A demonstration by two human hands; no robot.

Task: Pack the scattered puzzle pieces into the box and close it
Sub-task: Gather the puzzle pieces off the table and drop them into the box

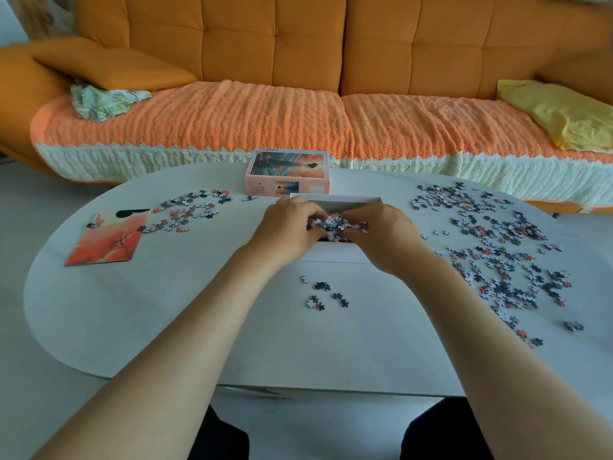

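My left grip (288, 231) and right grip (382, 237) are cupped together round a handful of puzzle pieces (335, 224), held over the open white box base (335, 254) at mid-tabletop. I judge the main risk to be spillage: the heap is loose, so pieces could slip between the fingers or bounce over the low wall. A forearm could also sweep the small cluster (325, 294) nearer me. The big scatter (497, 257) on the right is not yet packed, and the lid (288, 172) waits behind. The white oval tabletop (199, 313) stands before an orange sofa (298, 44).
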